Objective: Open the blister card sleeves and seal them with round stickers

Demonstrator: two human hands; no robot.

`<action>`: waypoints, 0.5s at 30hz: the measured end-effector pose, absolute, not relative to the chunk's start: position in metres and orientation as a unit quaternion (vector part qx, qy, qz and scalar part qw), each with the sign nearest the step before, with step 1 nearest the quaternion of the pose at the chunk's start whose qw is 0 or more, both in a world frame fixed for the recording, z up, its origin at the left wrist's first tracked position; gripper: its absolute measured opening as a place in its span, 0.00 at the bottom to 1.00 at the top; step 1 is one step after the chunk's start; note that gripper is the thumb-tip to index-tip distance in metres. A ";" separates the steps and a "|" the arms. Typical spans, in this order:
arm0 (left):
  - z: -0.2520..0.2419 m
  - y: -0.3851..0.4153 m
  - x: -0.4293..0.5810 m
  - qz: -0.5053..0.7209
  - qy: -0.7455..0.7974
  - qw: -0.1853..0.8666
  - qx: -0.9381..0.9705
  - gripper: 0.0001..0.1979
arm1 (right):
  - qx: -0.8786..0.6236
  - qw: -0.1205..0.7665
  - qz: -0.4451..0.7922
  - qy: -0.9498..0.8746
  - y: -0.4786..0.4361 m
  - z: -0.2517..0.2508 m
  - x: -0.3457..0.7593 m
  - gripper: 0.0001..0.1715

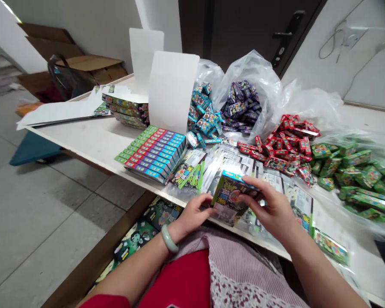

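My left hand (192,214) and my right hand (272,207) both grip a clear plastic packet (227,194) with printed card and small boxes inside, held just above the table's near edge. The left fingers pinch its lower left corner. The right fingers curl over its top right. Flat clear packets (231,164) lie spread on the table just beyond it. A jade bangle (169,239) is on my left wrist.
An open white display box (154,154) holds rows of small coloured boxes. Plastic bags hold blue boxes (203,113), purple boxes (240,105), red boxes (287,139) and green boxes (356,171). Stacked display boxes (126,109) stand at the back left of the white table (93,139).
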State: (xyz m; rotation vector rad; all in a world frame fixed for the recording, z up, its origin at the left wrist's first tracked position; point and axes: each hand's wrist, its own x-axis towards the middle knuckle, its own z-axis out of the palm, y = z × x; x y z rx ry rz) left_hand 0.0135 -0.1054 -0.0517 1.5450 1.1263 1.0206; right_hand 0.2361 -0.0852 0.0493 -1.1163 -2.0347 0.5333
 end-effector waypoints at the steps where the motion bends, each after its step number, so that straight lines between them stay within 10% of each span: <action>1: -0.051 -0.106 0.012 0.409 0.456 0.468 0.637 0.08 | -0.430 0.381 0.207 -0.791 -0.086 0.046 0.236 0.19; 15: -0.030 -0.094 -0.050 0.692 0.417 0.377 0.453 0.14 | -0.372 0.531 0.203 -0.734 -0.113 0.057 0.232 0.28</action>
